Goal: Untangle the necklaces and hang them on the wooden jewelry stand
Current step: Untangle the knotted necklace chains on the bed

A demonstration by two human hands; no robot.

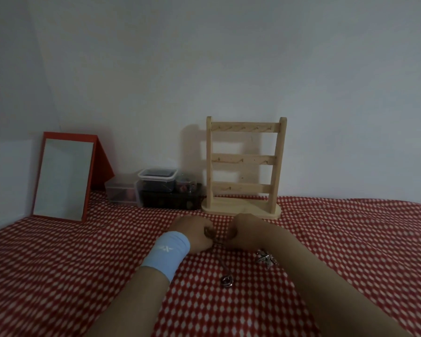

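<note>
While L hand (192, 235) & R hand (243, 232) grips pinch necklaces (220, 242), chain (223, 263) runs twd camera.

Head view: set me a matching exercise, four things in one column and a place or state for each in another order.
1 mirror
2 wooden jewelry stand
3 wristband
4 round pendant

A worn on the left wrist
B propped up at far left
C lying loose, nearest the camera
D upright, hooks bare

Pairs: 1-B, 2-D, 3-A, 4-C

White X-shaped mark on blue wristband (167, 254); no readable text elsewhere
</note>
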